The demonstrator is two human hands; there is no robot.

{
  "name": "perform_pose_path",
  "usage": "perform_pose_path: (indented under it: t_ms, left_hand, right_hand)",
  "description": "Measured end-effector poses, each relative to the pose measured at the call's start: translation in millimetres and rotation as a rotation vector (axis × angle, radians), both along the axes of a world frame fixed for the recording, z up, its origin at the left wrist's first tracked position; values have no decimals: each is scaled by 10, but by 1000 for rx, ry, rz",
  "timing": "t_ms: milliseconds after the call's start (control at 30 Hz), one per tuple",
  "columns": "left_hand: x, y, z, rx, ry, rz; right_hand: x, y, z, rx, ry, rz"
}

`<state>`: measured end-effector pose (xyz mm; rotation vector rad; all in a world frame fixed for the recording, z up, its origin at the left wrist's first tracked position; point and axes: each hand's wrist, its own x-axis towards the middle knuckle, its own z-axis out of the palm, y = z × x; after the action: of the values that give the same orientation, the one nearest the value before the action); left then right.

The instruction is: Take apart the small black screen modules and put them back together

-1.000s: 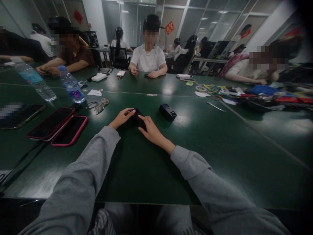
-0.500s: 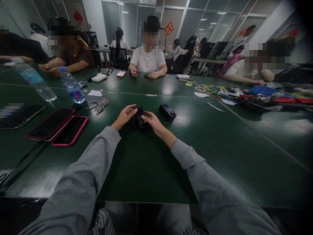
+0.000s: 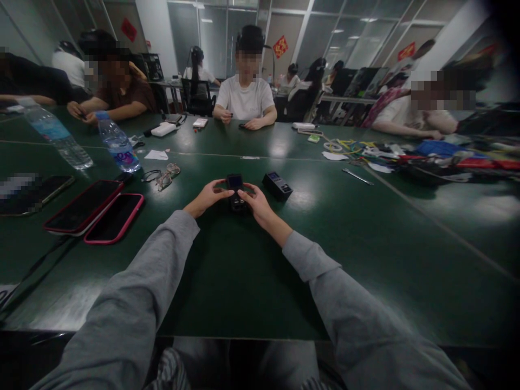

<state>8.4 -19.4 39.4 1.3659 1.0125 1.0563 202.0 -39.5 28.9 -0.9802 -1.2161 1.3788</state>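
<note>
A small black handheld device point(image 3: 234, 183) with a little screen and buttons below it is between my hands, on or just above the green table. My left hand point(image 3: 210, 197) is closed on its left side, the thumb reaching over the front near the buttons. On the other side my right hand point(image 3: 257, 205) grips it too, thumb across the buttons and fingers at the edge. To the right lies a black box point(image 3: 278, 186) with pale markings on its face, apart from my hands.
Left of my hands lie eyeglasses point(image 3: 169, 176), a pink-cased phone point(image 3: 115, 219), a red-cased phone point(image 3: 83, 207) and two plastic bottles point(image 3: 118, 145). On the right are a metal tool point(image 3: 357, 176) and a heap of cables point(image 3: 426, 154). Across the table sits a person point(image 3: 246, 97) in white.
My left hand has come in from hovering beside the device and now grips its side. The device has turned slightly more upright in view, and both thumbs now rest over its front.
</note>
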Motion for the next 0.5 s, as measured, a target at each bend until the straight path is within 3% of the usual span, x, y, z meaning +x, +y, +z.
perform_pose_path:
  t_ms: [500]
  left_hand:
    - [9, -83, 102, -10, 61, -7]
  right_hand:
    - [6, -22, 15, -43, 104, 1]
